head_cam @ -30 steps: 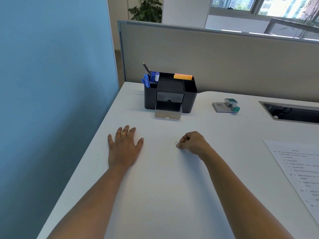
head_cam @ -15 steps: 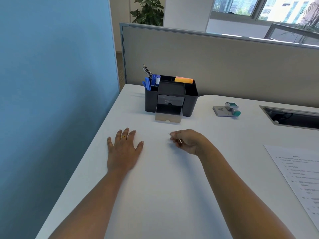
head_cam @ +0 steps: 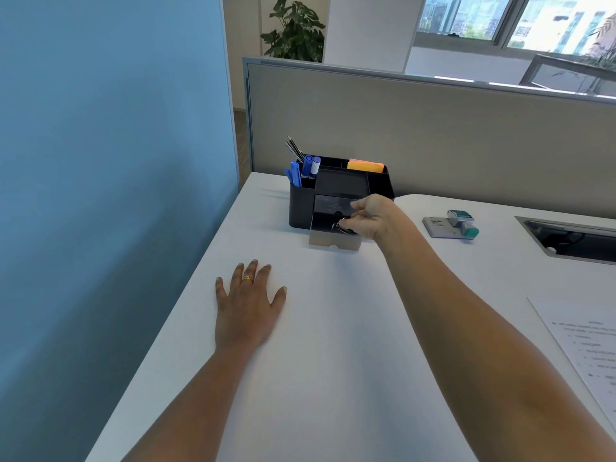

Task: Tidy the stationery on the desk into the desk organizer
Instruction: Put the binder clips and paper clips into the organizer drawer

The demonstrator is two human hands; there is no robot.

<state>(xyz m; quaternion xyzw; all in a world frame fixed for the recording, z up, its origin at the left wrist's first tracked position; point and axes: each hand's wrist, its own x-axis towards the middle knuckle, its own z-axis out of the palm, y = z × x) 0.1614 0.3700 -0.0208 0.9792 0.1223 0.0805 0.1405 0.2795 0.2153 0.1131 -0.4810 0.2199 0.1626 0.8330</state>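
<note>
My right hand (head_cam: 370, 216), frame centre: fingertips curled, pinching a small metal clip (head_cam: 342, 225) over the organizer (head_cam: 300, 208) drawer (head_cam: 335, 243). Clip judged light, stiff, slippery; I hold its edges. My left hand (head_cam: 248, 311) lies flat on the desk (head_cam: 333, 361), holding nothing.

A black desk organizer (head_cam: 301, 208) stands upright on the worktop (head_cam: 333, 328) at upper centre of the frame. Its clear drawer (head_cam: 335, 242) is pulled open. Blue pens (head_cam: 295, 175) and pencils (head_cam: 294, 149) stand in its left compartment, and orange sticky notes (head_cam: 365, 166) sit at its back right. The right hand (head_cam: 373, 216) pinches a small metal clip (head_cam: 341, 226) over the drawer.
</note>
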